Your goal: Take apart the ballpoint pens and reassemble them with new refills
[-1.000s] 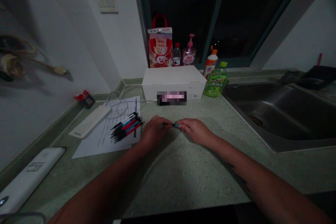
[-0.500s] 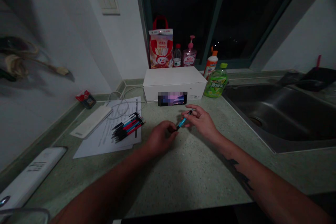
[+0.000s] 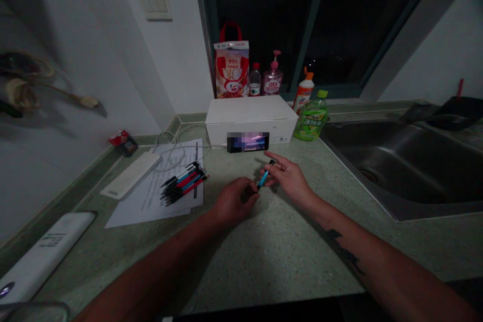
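Blue, one pen (image 3: 263, 179) slants lower left to upper right at frame centre, left hand (image 3: 234, 204) pinching its lower end, right hand (image 3: 290, 178) gripping the upper, index finger apart (piled pens (image 3: 184, 183), centre-left, overlap beyond counting).

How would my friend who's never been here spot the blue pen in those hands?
Find the big white box on the counter, left of the sink. In front of it, the left hand and right hand are at either end of a light-blue pen with dark ends. The other pens, some blue too, lie bunched on white paper; this one alone is held.
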`<action>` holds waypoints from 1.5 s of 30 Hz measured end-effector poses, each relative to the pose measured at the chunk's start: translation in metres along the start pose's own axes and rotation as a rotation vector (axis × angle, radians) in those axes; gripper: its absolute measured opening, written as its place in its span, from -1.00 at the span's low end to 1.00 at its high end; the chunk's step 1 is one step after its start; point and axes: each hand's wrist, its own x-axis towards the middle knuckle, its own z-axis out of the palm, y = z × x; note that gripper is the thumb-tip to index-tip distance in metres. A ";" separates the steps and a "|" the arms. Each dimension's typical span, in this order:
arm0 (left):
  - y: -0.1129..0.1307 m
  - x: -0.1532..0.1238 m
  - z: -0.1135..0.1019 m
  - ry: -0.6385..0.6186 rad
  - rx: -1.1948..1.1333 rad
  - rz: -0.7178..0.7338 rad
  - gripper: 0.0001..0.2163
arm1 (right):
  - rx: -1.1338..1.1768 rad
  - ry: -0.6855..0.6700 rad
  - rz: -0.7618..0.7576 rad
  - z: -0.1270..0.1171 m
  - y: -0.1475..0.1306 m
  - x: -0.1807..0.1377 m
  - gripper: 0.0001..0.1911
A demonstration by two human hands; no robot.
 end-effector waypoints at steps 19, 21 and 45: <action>0.001 0.002 -0.001 0.027 0.039 0.007 -0.95 | 0.057 -0.153 0.008 0.006 0.001 -0.005 -0.04; 0.001 0.002 -0.002 0.030 0.042 0.007 -0.95 | 0.030 -0.234 0.035 0.010 0.004 -0.006 -0.18; 0.004 0.008 -0.085 -0.033 1.185 -0.498 -0.72 | -1.309 0.203 0.166 -0.039 0.000 0.014 -0.64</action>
